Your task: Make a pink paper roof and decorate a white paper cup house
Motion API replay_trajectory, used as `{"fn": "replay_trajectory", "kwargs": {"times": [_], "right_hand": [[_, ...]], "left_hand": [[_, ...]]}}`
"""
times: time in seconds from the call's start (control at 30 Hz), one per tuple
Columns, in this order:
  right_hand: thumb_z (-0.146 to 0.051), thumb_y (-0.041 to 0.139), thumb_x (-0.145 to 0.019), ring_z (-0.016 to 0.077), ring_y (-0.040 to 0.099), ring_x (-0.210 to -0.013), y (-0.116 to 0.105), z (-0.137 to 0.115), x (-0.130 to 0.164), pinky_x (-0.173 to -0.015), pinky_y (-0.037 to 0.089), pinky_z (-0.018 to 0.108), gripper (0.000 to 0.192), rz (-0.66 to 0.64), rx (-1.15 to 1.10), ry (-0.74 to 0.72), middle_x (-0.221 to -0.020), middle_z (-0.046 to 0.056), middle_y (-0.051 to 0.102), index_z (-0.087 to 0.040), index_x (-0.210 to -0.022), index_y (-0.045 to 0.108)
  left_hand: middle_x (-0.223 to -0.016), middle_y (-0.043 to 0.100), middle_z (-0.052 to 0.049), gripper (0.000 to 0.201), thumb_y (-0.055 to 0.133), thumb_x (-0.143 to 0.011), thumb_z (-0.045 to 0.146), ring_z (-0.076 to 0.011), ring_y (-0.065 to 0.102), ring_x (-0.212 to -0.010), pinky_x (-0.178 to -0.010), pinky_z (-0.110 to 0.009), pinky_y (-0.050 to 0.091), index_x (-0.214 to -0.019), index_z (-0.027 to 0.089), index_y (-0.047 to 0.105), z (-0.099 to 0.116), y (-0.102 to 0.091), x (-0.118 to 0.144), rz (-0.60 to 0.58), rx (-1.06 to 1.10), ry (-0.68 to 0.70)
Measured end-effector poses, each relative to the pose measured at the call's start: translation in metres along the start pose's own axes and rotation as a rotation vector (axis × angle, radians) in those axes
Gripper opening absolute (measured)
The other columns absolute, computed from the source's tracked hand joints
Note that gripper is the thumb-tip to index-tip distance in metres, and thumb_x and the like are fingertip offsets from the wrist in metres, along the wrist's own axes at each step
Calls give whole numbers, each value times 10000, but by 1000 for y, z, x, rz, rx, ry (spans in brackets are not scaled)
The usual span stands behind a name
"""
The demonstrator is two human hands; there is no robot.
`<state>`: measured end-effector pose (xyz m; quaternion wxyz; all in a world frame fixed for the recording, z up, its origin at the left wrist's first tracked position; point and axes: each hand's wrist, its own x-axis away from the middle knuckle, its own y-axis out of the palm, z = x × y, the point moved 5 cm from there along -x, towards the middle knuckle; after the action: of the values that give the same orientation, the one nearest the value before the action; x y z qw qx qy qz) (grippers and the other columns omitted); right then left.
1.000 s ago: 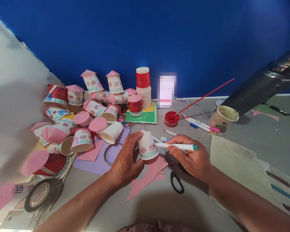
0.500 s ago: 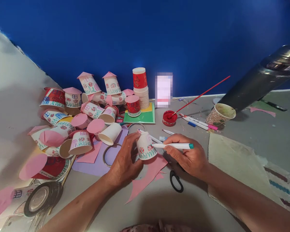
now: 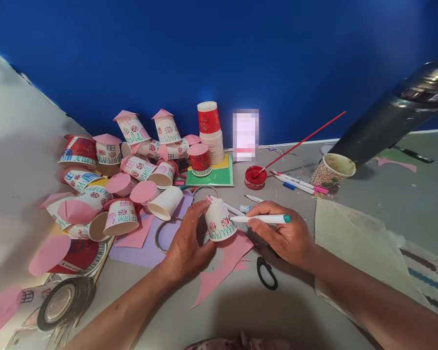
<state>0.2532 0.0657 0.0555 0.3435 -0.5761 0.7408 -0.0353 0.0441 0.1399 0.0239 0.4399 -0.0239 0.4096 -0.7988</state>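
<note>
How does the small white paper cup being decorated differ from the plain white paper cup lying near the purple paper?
The small decorated paper cup stands upside down, gripped by the left hand; the plain white paper cup lies untouched on its side. The first bears red flowers and green zigzags; the second is blank. Both are paper.

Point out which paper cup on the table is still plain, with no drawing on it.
The plain white cup lying on its side, mouth toward the camera, beside the left hand. Every other loose cup nearby carries flowers, grass or red print.
</note>
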Motion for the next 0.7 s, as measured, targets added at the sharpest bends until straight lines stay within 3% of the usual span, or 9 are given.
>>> {"fn": "replay_trajectory", "kwargs": {"times": [0.7], "right_hand": [[-325,629,-955,143,680,-583,-2,0,0,-577,518,239,145,-26,2,37,-732,-2,764,-230,-888,716]], "left_hand": [[-1486,549,-128,819,691,-755,35,-316,566,-1364,-1185,-527,461,-1485,259,396,-3,0,0,18,-20,-13]]}}
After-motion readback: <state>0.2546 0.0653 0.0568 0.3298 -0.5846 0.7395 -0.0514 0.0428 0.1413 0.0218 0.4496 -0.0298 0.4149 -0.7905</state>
